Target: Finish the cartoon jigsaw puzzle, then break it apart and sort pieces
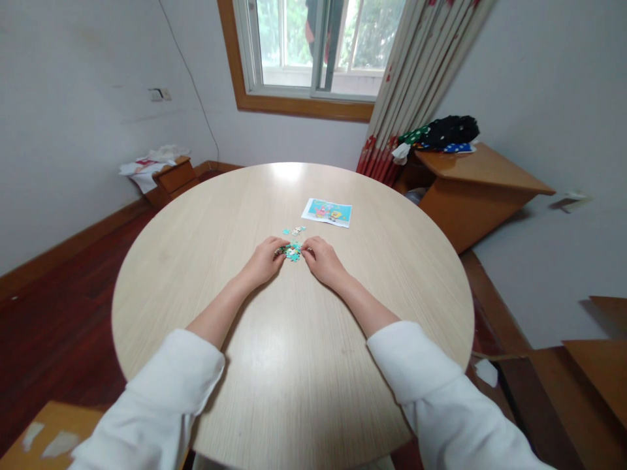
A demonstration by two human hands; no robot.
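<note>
A small heap of jigsaw puzzle pieces, mostly turquoise with some white and darker ones, lies near the middle of the round table. My left hand curls around the heap's left side, with pieces between thumb and fingers. From the right, my right hand closes its bent fingers on the heap's edge; its fingertips are partly hidden. Just beyond the heap lie a few loose puzzle pieces. Farther back and to the right rests a picture sheet with cartoon figures on a blue ground.
The round wooden table fills the middle of the view. Clothes lie on a tilted wooden cabinet at the right. Behind the table are a window and a curtain. A small wooden stand is at the left.
</note>
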